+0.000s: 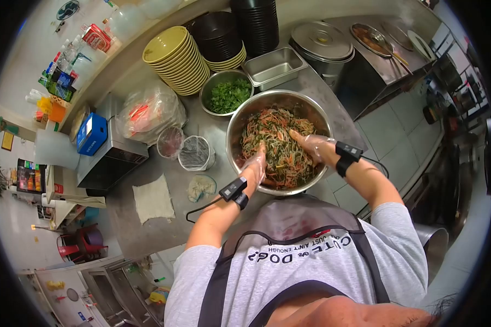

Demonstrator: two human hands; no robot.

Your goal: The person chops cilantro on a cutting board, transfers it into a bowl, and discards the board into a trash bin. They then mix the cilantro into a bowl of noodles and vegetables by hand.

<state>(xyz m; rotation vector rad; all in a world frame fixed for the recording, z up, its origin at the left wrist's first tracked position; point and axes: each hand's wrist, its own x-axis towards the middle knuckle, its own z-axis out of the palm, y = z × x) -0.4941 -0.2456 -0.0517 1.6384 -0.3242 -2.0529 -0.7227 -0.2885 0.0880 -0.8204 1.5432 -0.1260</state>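
A large steel mixing bowl (pixel 234 155) holds a tangled mix (pixel 278 136) of pale strands, orange shreds and dark green strips, like a shredded noodle salad. Both hands wear clear plastic gloves and are inside the bowl. My left hand (pixel 257 162) presses into the near left of the mix, thumb up and stretched out. My right hand (pixel 312 147) reaches in from the right side, its thumb lying on top of the strands. The other fingers of both hands are mostly sunk in the mix, so their grip is hidden.
Behind the bowl stand a bowl of chopped greens (pixel 230 97), a steel pan (pixel 274 69), stacked yellow bowls (pixel 177 57) and a lidded pot (pixel 322 46). Left are a bag-lined tub (pixel 195 155), a white cloth (pixel 153 199), a crumpled cloth (pixel 202 187) and a blue-topped machine (pixel 93 133).
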